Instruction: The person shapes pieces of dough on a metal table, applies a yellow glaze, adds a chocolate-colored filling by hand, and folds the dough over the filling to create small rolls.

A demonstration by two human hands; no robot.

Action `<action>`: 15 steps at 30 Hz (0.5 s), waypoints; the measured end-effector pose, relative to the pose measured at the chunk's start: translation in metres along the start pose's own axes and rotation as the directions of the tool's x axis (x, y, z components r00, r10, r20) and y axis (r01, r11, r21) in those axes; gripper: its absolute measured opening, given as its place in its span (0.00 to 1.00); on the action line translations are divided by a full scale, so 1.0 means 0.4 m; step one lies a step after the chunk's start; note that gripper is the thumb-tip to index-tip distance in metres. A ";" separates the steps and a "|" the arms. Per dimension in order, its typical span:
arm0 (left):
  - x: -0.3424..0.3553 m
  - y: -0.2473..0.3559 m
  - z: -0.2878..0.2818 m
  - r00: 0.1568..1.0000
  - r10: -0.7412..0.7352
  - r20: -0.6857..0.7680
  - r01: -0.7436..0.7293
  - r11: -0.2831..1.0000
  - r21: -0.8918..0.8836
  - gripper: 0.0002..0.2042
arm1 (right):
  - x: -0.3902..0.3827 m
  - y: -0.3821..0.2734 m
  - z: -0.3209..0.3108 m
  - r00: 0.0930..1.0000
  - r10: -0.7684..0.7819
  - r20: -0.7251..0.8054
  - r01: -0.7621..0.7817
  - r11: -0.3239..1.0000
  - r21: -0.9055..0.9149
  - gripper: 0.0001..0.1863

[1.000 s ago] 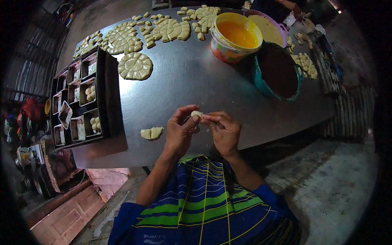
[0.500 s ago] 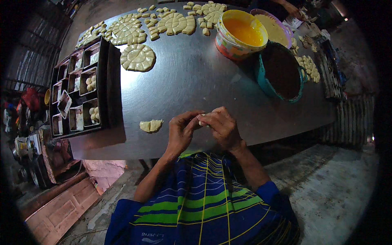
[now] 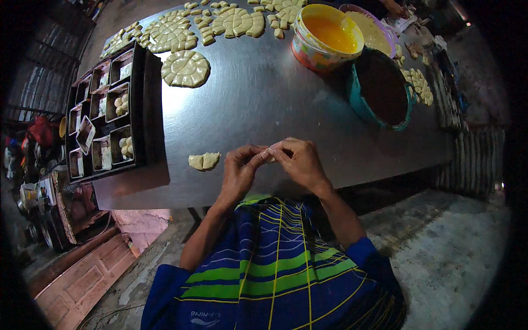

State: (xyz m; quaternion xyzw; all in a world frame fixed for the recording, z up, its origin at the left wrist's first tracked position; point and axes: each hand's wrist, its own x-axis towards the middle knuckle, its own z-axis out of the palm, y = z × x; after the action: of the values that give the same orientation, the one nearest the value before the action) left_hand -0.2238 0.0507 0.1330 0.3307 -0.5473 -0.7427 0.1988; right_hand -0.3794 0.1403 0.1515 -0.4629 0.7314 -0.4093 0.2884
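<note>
Your left hand point(image 3: 237, 175) and right hand point(image 3: 300, 162) have dropped nearer the table's point(image 3: 264, 110) near edge than a second ago; fingertips pinch a small dough piece point(image 3: 270, 156) between them, so shaping continues. A folded pastry point(image 3: 204, 160) lies just left. Farther off: compartment tray point(image 3: 110, 115), bowls point(image 3: 352, 49).

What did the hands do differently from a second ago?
Both hands, left hand and right hand, slid back toward the near edge of the grey metal table, still pinching a small pale dough piece between the fingertips. The folded dough piece, orange-filled tub and brown-filled teal bowl stayed put.
</note>
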 end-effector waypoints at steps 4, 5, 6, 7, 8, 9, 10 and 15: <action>-0.003 -0.026 -0.010 0.999 -0.017 -0.031 0.015 0.998 -0.068 0.14 | 0.012 0.005 0.008 0.986 0.150 0.070 -0.155 0.985 0.074 0.10; -0.010 -0.009 0.004 0.998 -0.039 -0.055 0.030 0.988 -0.155 0.18 | 0.016 0.028 0.012 0.981 0.166 0.102 -0.177 0.978 0.113 0.10; -0.013 0.001 0.011 0.995 -0.062 -0.076 0.042 0.970 -0.240 0.22 | 0.017 0.044 0.017 0.974 0.181 0.134 -0.201 0.968 0.152 0.10; -0.009 -0.007 0.004 0.995 -0.086 -0.046 0.068 0.951 -0.300 0.26 | 0.014 0.056 0.025 0.977 0.173 0.125 -0.197 0.957 0.215 0.10; -0.004 -0.028 -0.012 0.994 -0.108 -0.020 0.094 0.929 -0.358 0.29 | 0.010 0.064 0.038 0.979 0.163 0.120 -0.191 0.942 0.278 0.10; -0.001 -0.047 -0.024 0.992 -0.129 0.008 0.120 0.902 -0.414 0.33 | 0.005 0.070 0.050 0.982 0.153 0.115 -0.184 0.923 0.339 0.12; 0.000 -0.065 -0.032 0.991 -0.127 0.041 0.131 0.857 -0.499 0.34 | 0.000 0.076 0.060 0.985 0.137 0.107 -0.168 0.912 0.374 0.14; -0.016 -0.128 -0.061 0.989 -0.085 0.119 0.142 0.753 -0.642 0.39 | -0.034 0.048 0.080 0.976 0.182 0.116 -0.213 0.907 0.364 0.20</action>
State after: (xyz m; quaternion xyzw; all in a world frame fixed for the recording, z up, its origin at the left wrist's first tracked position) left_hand -0.1985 0.0549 0.0820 0.2432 -0.2431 -0.9098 0.2326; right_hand -0.3566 0.1467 0.1194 -0.3387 0.6710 -0.4914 0.4400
